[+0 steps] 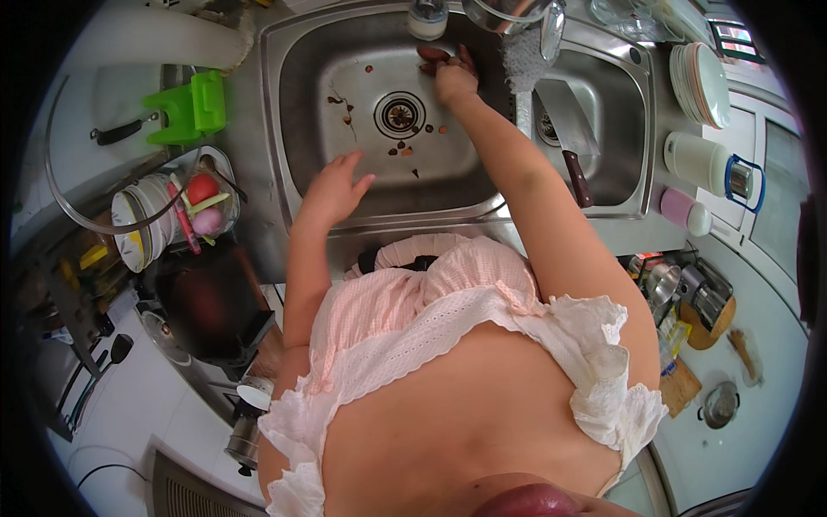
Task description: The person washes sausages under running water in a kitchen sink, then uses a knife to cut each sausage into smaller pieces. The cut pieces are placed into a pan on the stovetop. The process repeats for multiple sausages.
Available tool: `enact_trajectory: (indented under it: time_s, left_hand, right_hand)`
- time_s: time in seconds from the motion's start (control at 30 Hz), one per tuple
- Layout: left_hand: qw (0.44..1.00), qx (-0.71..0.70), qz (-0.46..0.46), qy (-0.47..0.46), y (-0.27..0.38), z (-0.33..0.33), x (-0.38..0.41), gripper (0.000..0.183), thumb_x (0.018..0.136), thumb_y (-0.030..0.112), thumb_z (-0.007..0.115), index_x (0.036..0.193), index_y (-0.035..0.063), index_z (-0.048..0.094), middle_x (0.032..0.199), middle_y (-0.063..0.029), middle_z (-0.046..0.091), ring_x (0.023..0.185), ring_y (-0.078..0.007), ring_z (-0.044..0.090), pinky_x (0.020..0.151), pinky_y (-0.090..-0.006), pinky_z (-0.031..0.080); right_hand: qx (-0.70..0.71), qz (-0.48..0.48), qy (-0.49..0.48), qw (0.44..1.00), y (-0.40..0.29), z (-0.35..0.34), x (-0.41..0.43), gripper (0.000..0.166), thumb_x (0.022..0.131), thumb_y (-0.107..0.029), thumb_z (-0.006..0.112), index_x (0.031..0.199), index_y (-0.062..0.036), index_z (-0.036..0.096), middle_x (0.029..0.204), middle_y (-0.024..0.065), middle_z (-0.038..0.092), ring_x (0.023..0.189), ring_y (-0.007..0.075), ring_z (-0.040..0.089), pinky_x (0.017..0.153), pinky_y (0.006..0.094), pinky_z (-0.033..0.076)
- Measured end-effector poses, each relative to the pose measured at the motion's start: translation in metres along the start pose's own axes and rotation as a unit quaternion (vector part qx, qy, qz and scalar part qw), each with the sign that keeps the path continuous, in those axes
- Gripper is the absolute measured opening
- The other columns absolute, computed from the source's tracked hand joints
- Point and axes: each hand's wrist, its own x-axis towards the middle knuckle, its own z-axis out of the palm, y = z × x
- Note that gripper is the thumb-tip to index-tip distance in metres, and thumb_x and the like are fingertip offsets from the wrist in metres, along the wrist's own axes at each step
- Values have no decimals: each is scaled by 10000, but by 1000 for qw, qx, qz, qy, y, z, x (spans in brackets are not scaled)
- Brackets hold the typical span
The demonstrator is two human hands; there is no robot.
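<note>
My right hand [457, 83] reaches to the far side of the large steel sink basin [316, 52], its fingers curled on reddish-brown roots that look like small sweet potatoes [433, 54]. The hand hides part of them. Over the basin's near left side, my left hand [334, 189] hangs with fingers apart and holds nothing. Between the hands is the drain strainer [400, 115], with dark scraps in it. Peelings and small orange bits [407, 152] lie scattered around it on the basin floor.
A cleaver [568, 123] lies across the smaller right basin [627, 174]. The faucet [552, 29] and a grey cloth [526, 58] stand over the divider. Stacked plates [701, 87] and a jug [698, 161] line the right. A bright green holder [194, 110] and a dish rack [226, 174] stand left.
</note>
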Motion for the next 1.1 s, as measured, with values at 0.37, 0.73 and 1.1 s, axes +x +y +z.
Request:
enact_trajectory:
  time_s: [0.37, 0.73, 1.1]
  left_hand:
    - [993, -85, 58, 60, -17, 14, 32, 479, 842, 279, 585, 1215, 5, 461, 1168, -187, 533, 1063, -325, 526, 886, -375, 427]
    - [559, -829, -15, -17, 48, 45, 129, 255, 920, 221, 445, 1070, 19, 487, 1067, -122, 539, 958, -217, 553, 754, -338, 477]
    - [415, -903, 25, -106, 57, 21, 177, 278, 917, 237, 406, 1011, -14, 480, 916, -118, 537, 745, -184, 506, 625, -276, 470]
  right_hand:
    - [75, 49, 49, 995, 22, 38, 1, 320, 787, -282, 591, 1022, -66, 616, 1157, 118, 517, 1010, 262, 552, 817, 368, 470]
    - [270, -87, 291, 914, -23, -116, -148, 344, 734, -242, 674, 1005, -48, 588, 1044, 143, 521, 919, 305, 545, 782, 379, 455]
    - [27, 26, 363, 931, 54, -189, -87, 377, 682, -125, 636, 1055, -107, 584, 1031, 132, 524, 868, 330, 582, 752, 412, 483]
